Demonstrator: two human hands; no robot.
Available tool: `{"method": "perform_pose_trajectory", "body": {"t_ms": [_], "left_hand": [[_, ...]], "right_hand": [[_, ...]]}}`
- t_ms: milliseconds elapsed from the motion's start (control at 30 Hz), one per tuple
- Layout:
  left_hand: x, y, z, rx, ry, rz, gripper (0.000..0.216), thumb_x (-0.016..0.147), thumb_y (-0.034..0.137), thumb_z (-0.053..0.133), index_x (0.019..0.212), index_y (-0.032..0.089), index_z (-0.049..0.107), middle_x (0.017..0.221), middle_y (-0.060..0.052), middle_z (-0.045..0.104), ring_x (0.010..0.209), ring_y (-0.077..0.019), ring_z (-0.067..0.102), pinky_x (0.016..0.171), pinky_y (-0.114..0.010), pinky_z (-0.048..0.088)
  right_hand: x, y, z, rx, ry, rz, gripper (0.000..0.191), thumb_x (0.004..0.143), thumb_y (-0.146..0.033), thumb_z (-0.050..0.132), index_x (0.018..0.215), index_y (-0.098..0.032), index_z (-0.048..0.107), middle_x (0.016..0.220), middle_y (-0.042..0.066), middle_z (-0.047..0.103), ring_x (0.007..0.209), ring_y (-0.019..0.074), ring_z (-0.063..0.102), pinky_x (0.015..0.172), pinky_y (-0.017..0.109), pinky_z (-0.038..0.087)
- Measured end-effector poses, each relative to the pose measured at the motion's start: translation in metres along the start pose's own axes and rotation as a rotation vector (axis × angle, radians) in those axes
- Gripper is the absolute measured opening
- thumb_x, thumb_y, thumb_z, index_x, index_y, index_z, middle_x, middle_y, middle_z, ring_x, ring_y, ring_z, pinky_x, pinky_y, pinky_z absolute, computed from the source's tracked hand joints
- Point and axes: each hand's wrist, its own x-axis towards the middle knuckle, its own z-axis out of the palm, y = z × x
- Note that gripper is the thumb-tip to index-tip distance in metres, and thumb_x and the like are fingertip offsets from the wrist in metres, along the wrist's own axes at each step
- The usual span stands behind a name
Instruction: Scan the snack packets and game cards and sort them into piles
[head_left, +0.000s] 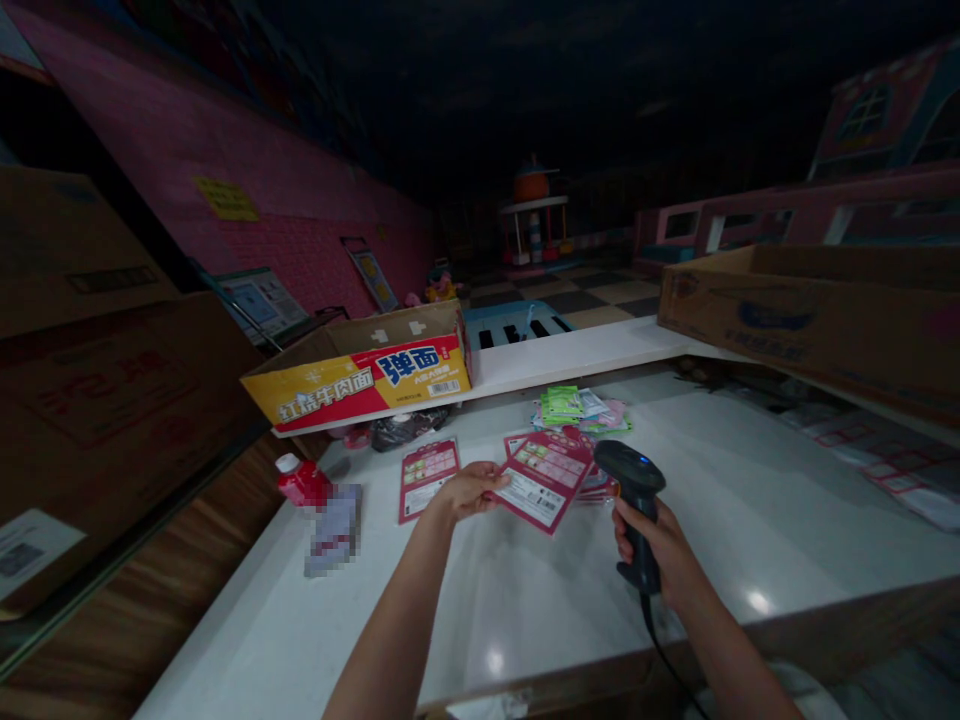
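Observation:
My left hand [472, 490] pinches the left edge of a flat dark-pink packet [541, 484], its printed back with a barcode turned up. Wrapped round the handle of a black barcode scanner [636, 505], my right hand [656, 545] holds it upright just right of that packet. The scanner's head points left towards the packet, and a small blue light glows on top. More dark-pink packets [598, 487] lie in a pile partly hidden behind the held one. Another such packet [427, 475] lies flat to the left of my left hand.
Green and pink sachets [562, 402] lie behind the packets. A red bottle [303, 481] with a white cap stands at left beside a blurred-out item [334, 530]. A yellow-red carton [375, 375] and a brown carton [810, 310] sit on the raised ledge [570, 352]. Stacked boxes [112, 390] flank the left.

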Motion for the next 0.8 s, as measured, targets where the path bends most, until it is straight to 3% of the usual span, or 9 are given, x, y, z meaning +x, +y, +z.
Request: {"method": "perform_pose_trajectory", "body": {"t_ms": [167, 400, 600, 800], "left_hand": [[-0.014, -0.025, 0.007, -0.146, 0.189, 0.291, 0.052, 0.053, 0.034, 0.092, 0.094, 0.016, 0.067, 0.09, -0.007, 0.074, 0.066, -0.0146, 0.068, 0.055, -0.022, 0.055], [0.011, -0.07, 0.009, -0.258, 0.593, 0.695, 0.058, 0.063, 0.05, 0.082, 0.106, 0.018, 0.057, 0.108, -0.009, 0.071, 0.094, -0.0237, 0.07, 0.073, -0.035, 0.06], [0.029, -0.09, -0.001, -0.254, 0.696, 0.807, 0.055, 0.07, 0.053, 0.076, 0.108, 0.018, 0.057, 0.111, -0.01, 0.07, 0.102, -0.0227, 0.068, 0.092, -0.038, 0.055], [0.033, -0.091, -0.002, -0.251, 0.698, 0.802, 0.057, 0.07, 0.054, 0.075, 0.11, 0.018, 0.057, 0.113, -0.011, 0.07, 0.105, -0.024, 0.067, 0.095, -0.039, 0.053]], "right_hand": [[-0.007, -0.004, 0.01, -0.096, -0.04, -0.017, 0.045, 0.064, -0.049, 0.084, 0.085, -0.021, 0.056, 0.055, -0.006, 0.057, 0.038, 0.0088, 0.046, 0.036, 0.021, 0.038], [-0.009, 0.013, 0.02, -0.391, -0.151, -0.034, 0.051, 0.067, -0.055, 0.077, 0.097, -0.019, 0.058, 0.044, -0.009, 0.051, 0.032, 0.0096, 0.041, 0.034, 0.022, 0.035], [-0.011, 0.027, 0.025, -0.504, -0.196, -0.013, 0.042, 0.061, -0.05, 0.08, 0.076, -0.023, 0.052, 0.044, -0.009, 0.049, 0.03, 0.0097, 0.041, 0.032, 0.023, 0.032], [-0.014, 0.022, 0.027, -0.561, -0.192, -0.011, 0.038, 0.064, -0.048, 0.078, 0.083, -0.02, 0.06, 0.048, -0.007, 0.053, 0.031, 0.0106, 0.042, 0.033, 0.025, 0.035]]}}
